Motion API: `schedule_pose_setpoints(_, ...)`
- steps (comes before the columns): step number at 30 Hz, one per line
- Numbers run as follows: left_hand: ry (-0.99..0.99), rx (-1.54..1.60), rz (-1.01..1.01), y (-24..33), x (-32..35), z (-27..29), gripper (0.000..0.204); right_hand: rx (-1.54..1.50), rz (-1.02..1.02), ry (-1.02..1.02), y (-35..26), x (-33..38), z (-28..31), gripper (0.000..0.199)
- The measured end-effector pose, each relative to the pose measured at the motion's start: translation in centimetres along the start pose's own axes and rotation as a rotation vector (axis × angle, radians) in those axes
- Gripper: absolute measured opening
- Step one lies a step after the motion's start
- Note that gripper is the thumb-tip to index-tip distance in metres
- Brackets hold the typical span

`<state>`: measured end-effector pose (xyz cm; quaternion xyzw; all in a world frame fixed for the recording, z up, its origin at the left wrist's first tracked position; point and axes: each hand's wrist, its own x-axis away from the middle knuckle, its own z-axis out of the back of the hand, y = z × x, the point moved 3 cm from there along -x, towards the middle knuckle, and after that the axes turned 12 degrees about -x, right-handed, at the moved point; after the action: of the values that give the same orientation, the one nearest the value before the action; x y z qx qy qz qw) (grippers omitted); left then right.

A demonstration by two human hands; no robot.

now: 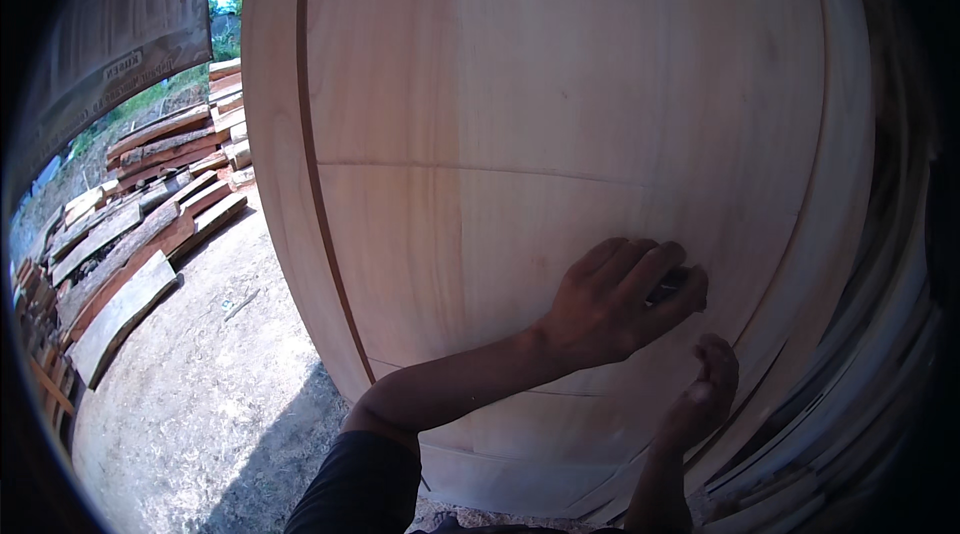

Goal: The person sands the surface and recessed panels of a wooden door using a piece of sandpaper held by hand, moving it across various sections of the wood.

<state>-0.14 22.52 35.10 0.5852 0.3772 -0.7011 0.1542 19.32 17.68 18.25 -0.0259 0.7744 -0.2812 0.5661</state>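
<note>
A large pale wooden panel [560, 114] with a raised frame and a dark groove down its left side stands upright in front of me. My left hand [615, 299] presses flat against its lower right part, fingers folded over a small dark object [672, 286] that I cannot make out. My right hand [705, 394] hovers just below it, near the panel's lower right groove, with curled fingers and nothing visible in it.
Stacks of rough planks and boards [140, 224] lie on the dirt ground [200, 404] to the left. More thin boards [860, 414] lean behind the panel on the right. A printed banner [120, 24] hangs at the upper left.
</note>
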Motion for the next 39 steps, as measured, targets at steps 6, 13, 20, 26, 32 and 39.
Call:
schedule_pose_setpoints(6, -0.381, 0.081, 0.203, 3.1, 4.3, 1.4, 0.053, -0.517, -0.340, 0.029, -6.0, -0.6, -9.2, 0.091)
schedule_pose_setpoints(13, -0.337, 0.238, 0.394, 2.4, 6.3, 5.2, 0.057, -0.575, -0.481, -0.096, -8.6, -1.4, -13.4, 0.079)
schedule_pose_setpoints(20, -0.380, 0.780, 0.773, -0.9, 8.5, 7.6, 0.068, -0.184, -0.301, -0.213, -9.6, -2.1, -16.0, 0.043)
schedule_pose_setpoints(26, -0.042, 0.306, 0.403, -5.3, 7.0, 11.2, 0.059, -0.326, -0.097, -0.354, -11.2, -6.9, -20.7, 0.025)
schedule_pose_setpoints(32, 0.015, 0.139, 0.430, -12.1, 7.3, 15.1, 0.035, 0.086, 0.317, -0.462, -11.4, -13.9, -24.6, 0.022)
schedule_pose_setpoints(39, 0.052, 0.206, 0.518, -14.8, 5.0, 14.8, 0.028, 0.233, 0.556, -0.656, -12.1, -13.8, -27.2, 0.028)
